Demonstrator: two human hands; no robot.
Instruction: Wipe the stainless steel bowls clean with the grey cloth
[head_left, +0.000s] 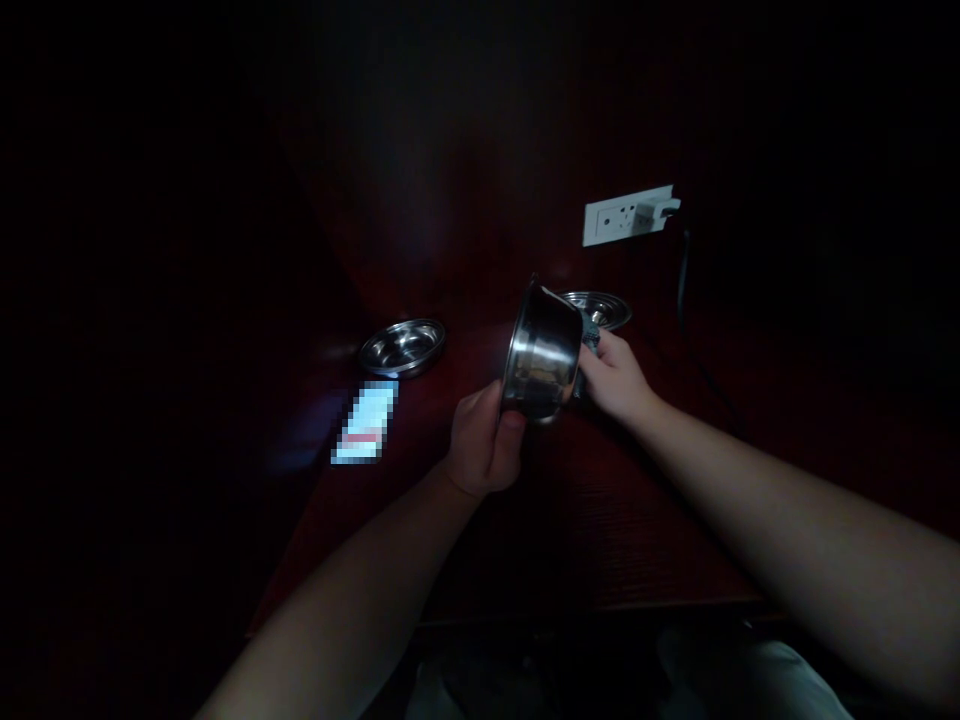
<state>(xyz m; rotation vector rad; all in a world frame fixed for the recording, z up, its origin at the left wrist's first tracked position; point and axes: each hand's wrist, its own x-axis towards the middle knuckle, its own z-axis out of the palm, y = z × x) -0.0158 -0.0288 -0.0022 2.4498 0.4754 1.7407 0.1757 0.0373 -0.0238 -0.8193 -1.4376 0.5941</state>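
Note:
A shiny steel pot (546,345) is tilted on its side above the table, its opening toward the left and its base toward the right. My left hand (486,440) grips its lower rim, thumb on the outside. At the base, my right hand (615,375) is closed on a bunched dark grey-green cloth (591,335), which touches the metal. Part of the cloth and most of the right fingers are hidden behind the pot. Beyond the right hand lies a round steel lid (616,310) with a knob, partly covered by the pot.
A shallow steel dish (405,350) sits at the left on the dark red table (637,540). Near it is a lit, pixelated phone-like screen (366,425). On the wall, a white socket panel (619,218) holds a plug with a cable (682,280) hanging down. The surroundings are very dark.

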